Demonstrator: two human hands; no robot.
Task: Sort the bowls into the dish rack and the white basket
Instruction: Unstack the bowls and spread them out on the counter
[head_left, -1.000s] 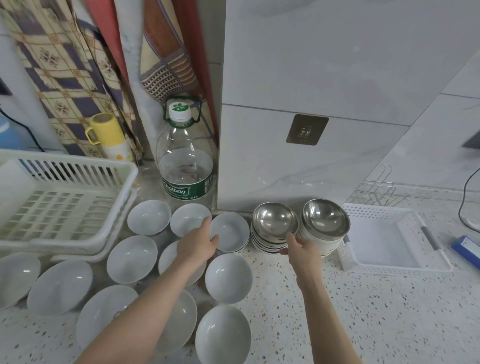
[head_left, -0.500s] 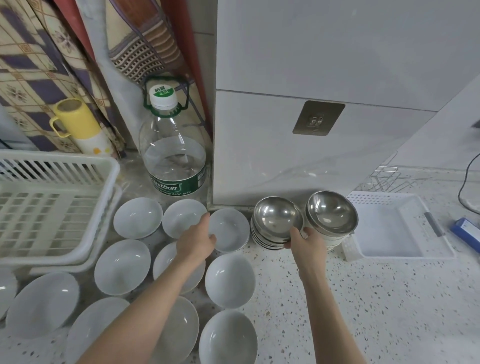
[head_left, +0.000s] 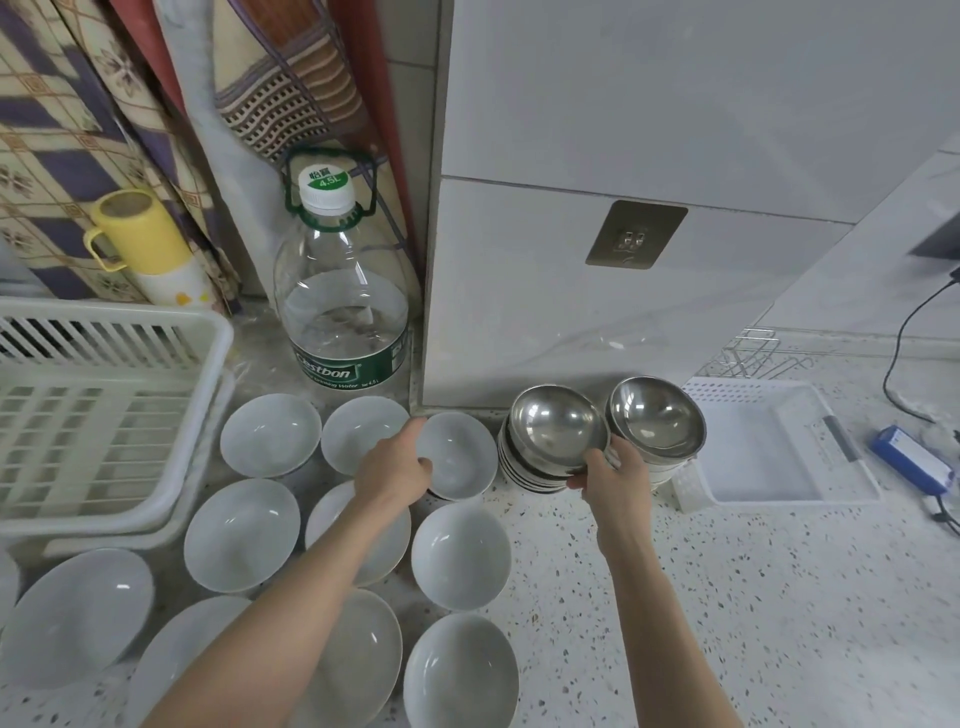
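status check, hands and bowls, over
Left hand grips white bowl at rim. Right hand pinches top steel bowl of left stack. Dish rack and white basket hold no bowls. Nothing blocking.

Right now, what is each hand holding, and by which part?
Left hand grips a white bowl by its near-left rim. Right hand grips the top steel bowl of the left stack by its near-right rim.

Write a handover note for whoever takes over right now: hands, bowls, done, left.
Left hand: grips the rim of a white bowl at the back of the white bowls.
Right hand: grips the top steel bowl of the left steel stack; second steel stack beside it.
Dish rack on the left and white basket on the right hold no bowls.
Done: nothing sorted. Left: every bowl.
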